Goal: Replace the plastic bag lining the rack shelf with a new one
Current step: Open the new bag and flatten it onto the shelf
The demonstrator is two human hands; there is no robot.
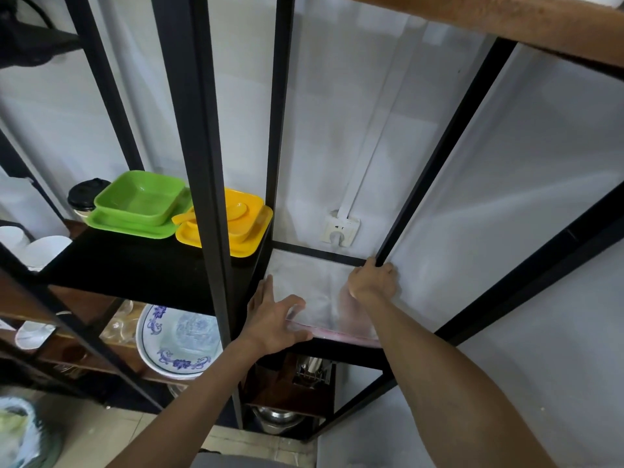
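Plastic bag (317, 292): flat on rack shelf (337, 347), pink hem at front edge. Left hand (273, 319) spread, pressing front-left corner; right hand (373, 280) curled, gripping back-right corner. Step: likely seating liner; next, smoothing.

Right hand (373, 280) fingertips out of sight, tucked behind the black metal rack post (435, 157). Blurred and cut by the lower-left edge: a pale greenish bundle (20, 430), unidentifiable. Half hidden behind the black rack upright (209, 197): yellow square plastic dish set (243, 224).
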